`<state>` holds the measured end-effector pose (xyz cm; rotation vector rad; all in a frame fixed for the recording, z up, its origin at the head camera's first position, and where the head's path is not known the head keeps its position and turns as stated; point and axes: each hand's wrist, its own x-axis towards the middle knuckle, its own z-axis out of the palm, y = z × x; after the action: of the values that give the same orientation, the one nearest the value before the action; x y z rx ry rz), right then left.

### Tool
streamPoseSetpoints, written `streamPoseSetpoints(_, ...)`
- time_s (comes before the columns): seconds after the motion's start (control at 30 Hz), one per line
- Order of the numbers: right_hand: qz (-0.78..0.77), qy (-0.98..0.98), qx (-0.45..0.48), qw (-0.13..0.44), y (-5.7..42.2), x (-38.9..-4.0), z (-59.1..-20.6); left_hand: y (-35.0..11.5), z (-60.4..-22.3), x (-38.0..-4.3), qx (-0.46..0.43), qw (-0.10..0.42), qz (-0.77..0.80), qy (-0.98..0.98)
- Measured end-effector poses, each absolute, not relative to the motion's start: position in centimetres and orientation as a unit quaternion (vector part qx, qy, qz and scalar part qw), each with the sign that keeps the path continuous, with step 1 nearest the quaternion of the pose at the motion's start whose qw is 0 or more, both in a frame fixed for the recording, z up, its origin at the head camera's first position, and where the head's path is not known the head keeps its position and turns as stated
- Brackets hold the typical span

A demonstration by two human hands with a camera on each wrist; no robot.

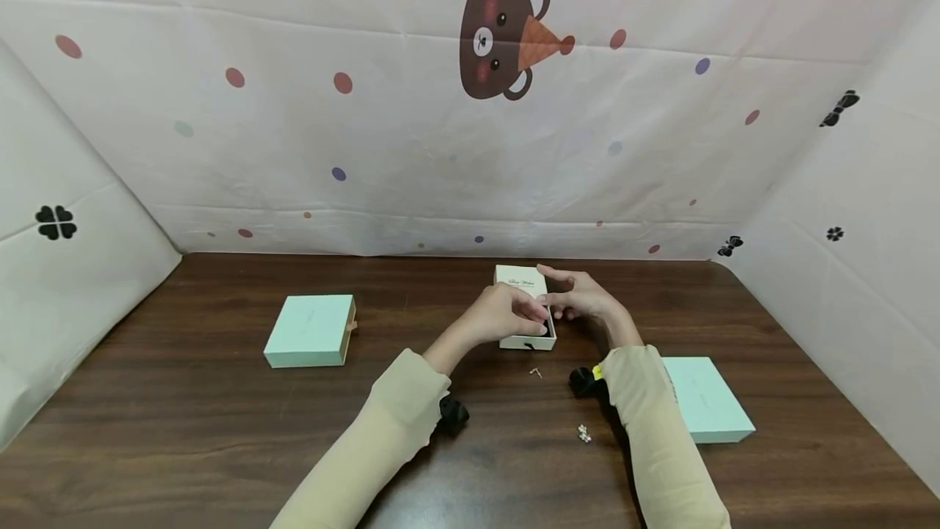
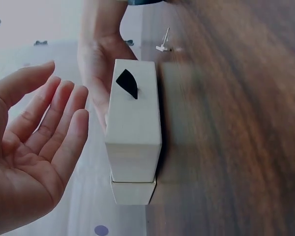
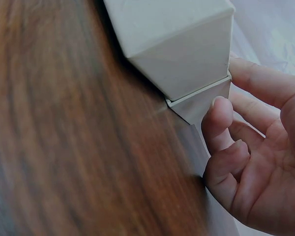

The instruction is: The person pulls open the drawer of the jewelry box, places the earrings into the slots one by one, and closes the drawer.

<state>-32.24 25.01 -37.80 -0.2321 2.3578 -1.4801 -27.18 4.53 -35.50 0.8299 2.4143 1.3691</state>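
Note:
A small cream drawer box [image 1: 520, 276] lies on the table with its inner tray [image 1: 525, 343] pulled out toward the near side, showing some black inside. A black ribbon tab [image 2: 128, 83] hangs on the tray's front. My right hand [image 1: 583, 298] holds the outer sleeve [image 3: 201, 98] at its right side, one finger near the far corner, the others bent beside it. Over the tray is my left hand [image 1: 507, 313]; its fingers are loosely bent and apart from the thumb, with nothing between them in the left wrist view.
Small pieces with thin pins [image 1: 536, 372], like stud earrings, lie just in front of the box. A silvery cluster [image 1: 583, 433] sits nearer. One mint box [image 1: 312, 329] with a tan tab stands left; another mint box [image 1: 708, 398] is partly behind the right sleeve.

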Motion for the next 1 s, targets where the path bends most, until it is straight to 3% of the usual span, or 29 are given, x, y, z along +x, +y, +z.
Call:
streamPoseSetpoints(0.6,-0.518,0.834,-0.076,0.175,25.2,-32.7,-38.2,4.6,-36.3,-26.6,0.299,0.180,0.447,0.823)
streamPoseSetpoints(1.0,-0.521,0.830,-0.072,0.184,24.1,-31.0,-35.9,4.5,-36.2,-26.1,0.319,0.207,0.409,0.830)
